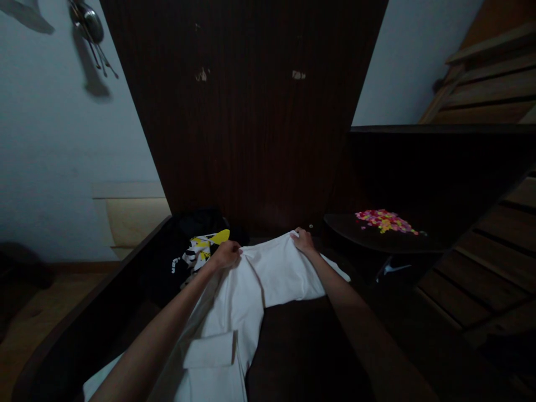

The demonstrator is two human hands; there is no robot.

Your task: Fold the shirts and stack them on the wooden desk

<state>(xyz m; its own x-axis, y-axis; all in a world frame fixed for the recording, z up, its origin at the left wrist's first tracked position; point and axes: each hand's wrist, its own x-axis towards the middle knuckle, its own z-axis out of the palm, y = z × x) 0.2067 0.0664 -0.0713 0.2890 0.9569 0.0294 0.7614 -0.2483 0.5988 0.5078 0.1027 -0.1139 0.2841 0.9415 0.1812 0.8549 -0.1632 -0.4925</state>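
A white garment (251,290) lies spread over a dark wooden surface (310,346) in front of me. My left hand (226,254) is closed on the garment's far left edge. My right hand (303,241) pinches the far right corner of the same fold. Both arms reach forward over the cloth. A flat patch, like a pocket (209,350), shows on the near part of the garment.
A black, white and yellow piece of clothing (201,251) lies just left of my left hand. A dark round tray (368,237) with a heap of small colourful bits (385,220) sits to the right. A tall dark wooden panel (247,111) stands behind. Wooden slats (494,262) are at right.
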